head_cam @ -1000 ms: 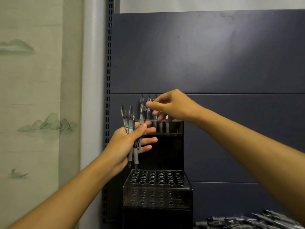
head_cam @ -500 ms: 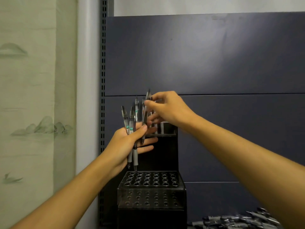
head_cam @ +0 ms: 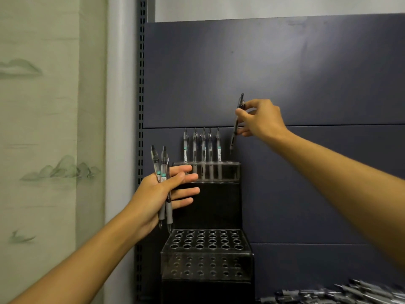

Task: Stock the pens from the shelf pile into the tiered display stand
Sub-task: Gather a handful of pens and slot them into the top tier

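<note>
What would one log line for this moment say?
right hand: pinches one pen above top tier | left hand: holds two pens | lower tier: empty

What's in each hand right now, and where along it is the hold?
Right hand pinches one pen around mid-barrel, tip down. Left hand holds two pens around their middles.

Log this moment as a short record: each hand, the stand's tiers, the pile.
left hand: grips two pens, tips down, left of the stand
right hand: pinches one pen, tip down, above and right of the top tier
top tier: five pens standing upright in a row
lower tier: visible holes all empty
pen pile: on the shelf at bottom right, blurred
</note>
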